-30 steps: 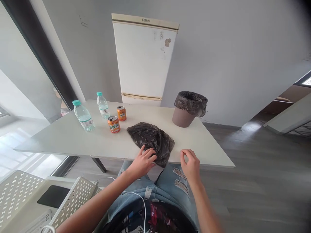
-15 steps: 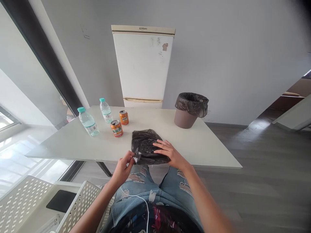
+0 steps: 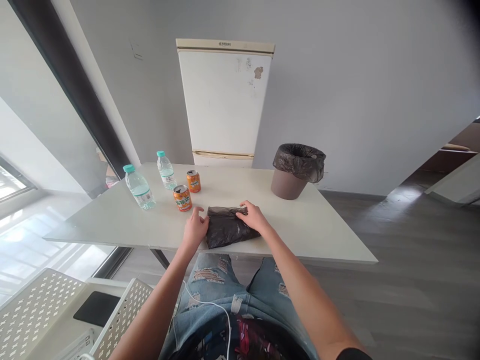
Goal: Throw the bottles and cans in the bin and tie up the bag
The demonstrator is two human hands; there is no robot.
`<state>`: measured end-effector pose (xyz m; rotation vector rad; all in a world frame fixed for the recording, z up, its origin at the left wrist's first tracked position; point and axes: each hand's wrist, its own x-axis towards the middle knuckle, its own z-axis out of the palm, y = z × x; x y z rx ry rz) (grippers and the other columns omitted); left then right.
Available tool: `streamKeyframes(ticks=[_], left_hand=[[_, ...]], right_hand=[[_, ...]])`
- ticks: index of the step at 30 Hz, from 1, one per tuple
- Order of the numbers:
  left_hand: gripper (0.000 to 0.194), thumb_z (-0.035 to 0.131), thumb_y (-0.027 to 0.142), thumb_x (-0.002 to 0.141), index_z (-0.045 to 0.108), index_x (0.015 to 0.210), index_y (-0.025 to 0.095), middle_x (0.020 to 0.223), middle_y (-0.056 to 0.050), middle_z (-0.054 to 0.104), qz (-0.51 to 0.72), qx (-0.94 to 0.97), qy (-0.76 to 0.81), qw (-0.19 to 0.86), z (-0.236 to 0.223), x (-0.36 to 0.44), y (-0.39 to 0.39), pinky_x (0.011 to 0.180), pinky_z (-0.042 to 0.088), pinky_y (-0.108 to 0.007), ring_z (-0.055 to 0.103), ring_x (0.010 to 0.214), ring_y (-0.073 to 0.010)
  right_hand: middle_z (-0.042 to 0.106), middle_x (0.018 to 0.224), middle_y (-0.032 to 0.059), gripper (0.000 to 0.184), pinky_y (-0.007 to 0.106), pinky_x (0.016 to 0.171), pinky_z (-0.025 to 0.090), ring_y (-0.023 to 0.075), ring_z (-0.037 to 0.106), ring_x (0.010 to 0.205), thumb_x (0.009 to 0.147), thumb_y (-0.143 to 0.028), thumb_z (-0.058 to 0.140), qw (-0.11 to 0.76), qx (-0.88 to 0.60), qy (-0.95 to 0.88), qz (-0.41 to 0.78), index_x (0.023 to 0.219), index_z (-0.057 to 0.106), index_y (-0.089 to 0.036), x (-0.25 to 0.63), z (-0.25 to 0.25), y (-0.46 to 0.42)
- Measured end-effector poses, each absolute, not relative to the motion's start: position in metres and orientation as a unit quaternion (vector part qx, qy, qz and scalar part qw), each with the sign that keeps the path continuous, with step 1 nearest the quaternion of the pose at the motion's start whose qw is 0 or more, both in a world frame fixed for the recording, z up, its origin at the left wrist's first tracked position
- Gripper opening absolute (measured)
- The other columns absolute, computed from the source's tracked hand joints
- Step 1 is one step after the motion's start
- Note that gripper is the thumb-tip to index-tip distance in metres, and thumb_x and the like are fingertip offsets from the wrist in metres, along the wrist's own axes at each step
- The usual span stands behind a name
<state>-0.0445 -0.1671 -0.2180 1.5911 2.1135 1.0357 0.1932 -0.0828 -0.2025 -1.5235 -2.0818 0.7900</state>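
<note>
A black plastic bag point(image 3: 227, 232) lies flat on the white table point(image 3: 318, 230) near its front edge, its far side turned over in a straight fold. My left hand point(image 3: 197, 227) is closed at the bag's left far corner, thumb and fingers bent against it. At the far right corner, my right hand point(image 3: 253, 217) pinches the folded edge between thumb and fingers. Just beyond my left hand stand two orange drink cans, a nearer can point(image 3: 182, 198) and a farther can point(image 3: 193, 181), both upright.
Two clear bottles with teal caps, a nearer bottle point(image 3: 139, 189) and a farther bottle point(image 3: 166, 171), stand at the table's left. A brown bin point(image 3: 288, 184) with a black liner point(image 3: 300, 162) stands at the right. White perforated baskets point(image 3: 37, 305) are at lower left; a fridge point(image 3: 225, 100) is behind.
The bag's far edge has been folded toward me, making it shorter and neater. Both hands have moved away from me, from the near part of the bag to its far corners.
</note>
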Motion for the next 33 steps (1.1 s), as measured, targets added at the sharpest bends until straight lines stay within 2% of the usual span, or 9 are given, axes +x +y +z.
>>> streamKeyframes(ticks=[2, 4, 6, 8, 11, 14, 20, 28, 33], left_hand=[[0.035, 0.054, 0.028, 0.099, 0.055, 0.133, 0.017, 0.101, -0.014, 0.075, 0.37, 0.554, 0.744, 0.056, -0.212, -0.034, -0.173, 0.091, 0.052, -0.046, 0.07, 0.107, -0.0349], [0.041, 0.05, 0.033, 0.103, 0.056, 0.139, 0.014, 0.133, -0.025, 0.066, 0.373, 0.58, 0.723, -0.043, -0.205, -0.018, -0.181, 0.105, 0.05, -0.056, 0.061, 0.13, -0.0406], [0.044, 0.044, 0.036, 0.107, 0.058, 0.142, 0.015, 0.154, -0.025, 0.053, 0.349, 0.652, 0.668, -0.083, -0.204, -0.001, -0.184, 0.118, 0.042, -0.061, 0.049, 0.146, -0.0412], [0.048, 0.041, 0.037, 0.108, 0.057, 0.147, 0.015, 0.164, -0.022, 0.046, 0.296, 0.728, 0.615, -0.062, -0.213, 0.013, -0.179, 0.126, 0.034, -0.062, 0.04, 0.156, -0.0401], [0.06, 0.041, 0.04, 0.107, 0.048, 0.158, 0.009, 0.168, -0.024, 0.042, 0.21, 0.761, 0.614, -0.015, -0.239, 0.02, -0.165, 0.129, 0.029, -0.065, 0.033, 0.16, -0.0421], [0.067, 0.039, 0.044, 0.108, 0.042, 0.163, 0.006, 0.169, -0.024, 0.041, 0.179, 0.745, 0.643, -0.011, -0.262, 0.016, -0.158, 0.13, 0.027, -0.064, 0.035, 0.159, -0.0422], [0.071, 0.04, 0.052, 0.107, 0.042, 0.165, 0.01, 0.172, -0.023, 0.036, 0.16, 0.732, 0.662, -0.013, -0.264, 0.007, -0.167, 0.129, 0.022, -0.073, 0.031, 0.161, -0.0438], [0.07, 0.043, 0.049, 0.107, 0.044, 0.164, 0.007, 0.171, -0.024, 0.037, 0.141, 0.745, 0.652, -0.018, -0.261, 0.007, -0.164, 0.13, 0.025, -0.068, 0.033, 0.16, -0.0427], [0.072, 0.038, 0.049, 0.109, 0.038, 0.167, 0.007, 0.173, -0.021, 0.035, 0.123, 0.742, 0.658, -0.032, -0.261, 0.007, -0.162, 0.129, 0.026, -0.069, 0.032, 0.161, -0.0408]], right_hand=[[0.072, 0.126, 0.0175, 0.053, 0.039, 0.087, 0.057, 0.033, 0.071, 0.111, 0.098, -0.046, 0.064, 0.221, -0.555, -0.753, 0.277, 0.144, 0.058, -0.021, 0.194, -0.206, -0.088], [0.065, 0.142, 0.0209, 0.063, 0.043, 0.098, 0.057, 0.0359, 0.064, 0.128, 0.101, -0.049, 0.06, 0.26, -0.545, -0.764, 0.227, 0.155, 0.048, -0.018, 0.196, -0.204, -0.099], [0.056, 0.154, 0.0199, 0.062, 0.047, 0.116, 0.048, 0.0348, 0.053, 0.145, 0.106, -0.047, 0.051, 0.317, -0.496, -0.796, 0.142, 0.159, 0.044, -0.017, 0.197, -0.2, -0.112], [0.05, 0.163, 0.0141, 0.054, 0.046, 0.129, 0.035, 0.0296, 0.042, 0.155, 0.111, -0.044, 0.037, 0.316, -0.41, -0.851, 0.085, 0.157, 0.05, -0.019, 0.197, -0.199, -0.119], [0.039, 0.173, 0.0061, 0.057, 0.047, 0.135, 0.025, 0.0258, 0.031, 0.163, 0.113, -0.042, 0.027, 0.179, -0.354, -0.912, 0.107, 0.16, 0.051, -0.021, 0.195, -0.207, -0.115], [0.028, 0.177, 0.0032, 0.063, 0.051, 0.136, 0.02, 0.0259, 0.022, 0.166, 0.113, -0.047, 0.025, 0.086, -0.388, -0.907, 0.141, 0.169, 0.036, -0.02, 0.194, -0.221, -0.104], [0.021, 0.179, 0.0008, 0.062, 0.053, 0.137, 0.014, 0.0248, 0.019, 0.167, 0.113, -0.049, 0.026, 0.084, -0.385, -0.91, 0.125, 0.17, 0.034, -0.026, 0.199, -0.232, -0.096], [0.028, 0.177, 0.0021, 0.059, 0.053, 0.136, 0.018, 0.0257, 0.025, 0.166, 0.113, -0.044, 0.029, 0.09, -0.392, -0.911, 0.096, 0.167, 0.042, -0.025, 0.198, -0.235, -0.098], [0.016, 0.18, 0.0009, 0.064, 0.055, 0.137, 0.013, 0.0253, 0.015, 0.168, 0.114, -0.049, 0.022, 0.044, -0.386, -0.916, 0.103, 0.173, 0.028, -0.024, 0.201, -0.233, -0.095]])
